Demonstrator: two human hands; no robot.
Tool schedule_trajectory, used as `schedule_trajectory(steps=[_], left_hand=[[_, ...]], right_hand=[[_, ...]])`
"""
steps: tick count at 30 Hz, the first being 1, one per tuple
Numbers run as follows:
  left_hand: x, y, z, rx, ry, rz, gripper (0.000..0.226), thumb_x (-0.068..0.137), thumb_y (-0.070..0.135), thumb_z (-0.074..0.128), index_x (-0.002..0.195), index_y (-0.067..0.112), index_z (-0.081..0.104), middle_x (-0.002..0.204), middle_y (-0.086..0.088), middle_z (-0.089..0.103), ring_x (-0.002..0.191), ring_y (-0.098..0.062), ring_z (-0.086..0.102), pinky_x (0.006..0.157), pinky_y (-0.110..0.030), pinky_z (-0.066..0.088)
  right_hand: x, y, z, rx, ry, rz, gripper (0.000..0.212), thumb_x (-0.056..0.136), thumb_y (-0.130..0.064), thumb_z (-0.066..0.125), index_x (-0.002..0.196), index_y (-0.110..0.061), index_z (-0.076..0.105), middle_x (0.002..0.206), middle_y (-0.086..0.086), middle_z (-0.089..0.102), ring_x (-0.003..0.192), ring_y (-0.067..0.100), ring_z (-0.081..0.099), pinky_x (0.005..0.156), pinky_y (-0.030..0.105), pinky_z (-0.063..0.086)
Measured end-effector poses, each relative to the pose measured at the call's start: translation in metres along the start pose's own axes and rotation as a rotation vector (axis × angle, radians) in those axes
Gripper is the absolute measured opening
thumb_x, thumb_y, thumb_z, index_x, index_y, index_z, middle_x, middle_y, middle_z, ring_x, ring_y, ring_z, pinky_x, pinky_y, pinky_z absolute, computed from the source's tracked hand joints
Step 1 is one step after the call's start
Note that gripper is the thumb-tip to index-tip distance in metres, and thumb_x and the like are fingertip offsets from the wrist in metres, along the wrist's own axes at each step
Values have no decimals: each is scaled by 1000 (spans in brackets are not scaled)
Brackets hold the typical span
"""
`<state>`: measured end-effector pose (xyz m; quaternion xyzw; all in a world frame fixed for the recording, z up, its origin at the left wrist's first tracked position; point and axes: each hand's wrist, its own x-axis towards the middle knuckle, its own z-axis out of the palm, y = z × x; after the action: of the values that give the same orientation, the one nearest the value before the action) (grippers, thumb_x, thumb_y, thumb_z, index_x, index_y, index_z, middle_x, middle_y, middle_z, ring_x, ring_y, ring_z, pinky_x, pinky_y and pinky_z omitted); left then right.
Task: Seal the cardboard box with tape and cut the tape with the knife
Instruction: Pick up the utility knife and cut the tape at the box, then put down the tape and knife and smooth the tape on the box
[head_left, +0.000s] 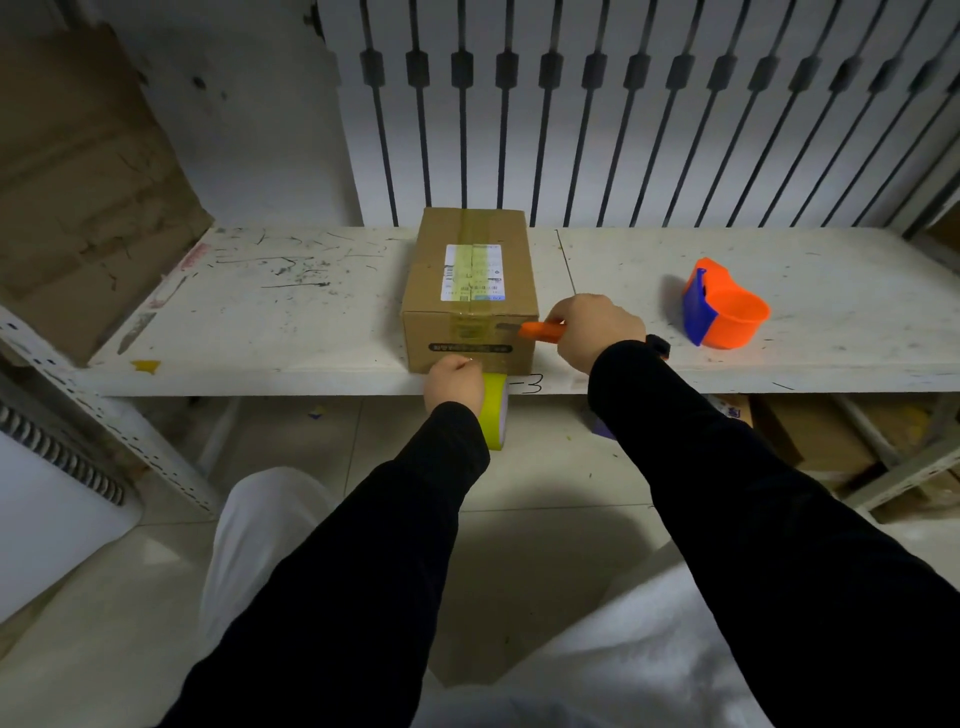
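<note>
The cardboard box (470, 291) sits at the surface's (260, 312) front edge, tape already run over its top and down the near face. The left hand (453, 382) grips the yellow tape roll (496, 415) below the edge; the right hand (597, 327), fingers closed on the orange knife (540, 331), seemingly brings the blade to the strip. The cut remains.

Orange-and-blue tape dispenser (723, 306) on scuffed white shelf (260, 312), slatted wall panel (623, 104) behind, perhaps cardboard (78, 182) far left.
</note>
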<state>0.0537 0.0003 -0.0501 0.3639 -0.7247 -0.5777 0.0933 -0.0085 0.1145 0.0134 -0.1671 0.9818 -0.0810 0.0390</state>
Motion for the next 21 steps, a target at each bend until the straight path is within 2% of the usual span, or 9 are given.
schedule_trajectory(steps=[3,5,8,10,12,16,19,21], left_hand=[[-7,10,14,-9,-79,38,15,91,16,49,95,9,62,93,-5,54,92,-22,49,82,-28,37],[-11,19,25,-15,-136,70,14,89,17,52,95,9,61,94,-5,54,95,-24,52,86,-29,39],[-17,31,42,-23,-227,116,15,87,17,57,98,9,61,97,-4,54,96,-22,51,82,-28,37],[-20,37,52,-19,-282,143,12,85,16,61,95,11,58,104,-7,58,104,-24,53,83,-26,37],[-22,44,62,5,-341,170,23,83,16,64,105,9,58,118,-10,58,111,-24,53,84,-26,38],[-21,54,82,143,-437,298,47,80,14,70,122,10,49,123,-11,56,103,-24,53,83,-29,42],[-14,61,97,323,-424,442,55,80,13,68,129,13,43,129,-9,52,116,-27,51,90,-29,42],[-8,64,107,459,-392,521,55,82,11,64,133,15,40,135,-10,47,119,-29,50,95,-32,41]], right_hand=[[-1,14,-5,299,-5,61,33,87,-13,60,120,-13,60,109,10,64,92,26,57,90,37,47],[-2,24,-9,481,15,120,37,83,-9,65,120,-9,60,106,13,63,92,29,60,93,39,49],[-1,41,-11,535,14,200,34,85,-3,60,119,-6,59,113,19,64,103,35,62,92,38,48],[1,50,-8,577,22,255,30,87,-2,54,117,-4,58,114,20,64,104,36,62,93,38,49],[6,58,-5,635,68,330,33,88,-1,51,121,-3,53,117,21,62,104,36,62,97,43,49],[12,74,1,816,199,501,49,86,4,48,131,-5,31,123,20,55,108,35,60,95,43,50],[17,86,9,882,249,529,53,85,7,48,132,-3,26,123,22,53,109,38,58,93,44,51],[21,92,15,900,261,538,48,86,6,46,130,0,27,123,23,54,109,37,57,89,38,48]])
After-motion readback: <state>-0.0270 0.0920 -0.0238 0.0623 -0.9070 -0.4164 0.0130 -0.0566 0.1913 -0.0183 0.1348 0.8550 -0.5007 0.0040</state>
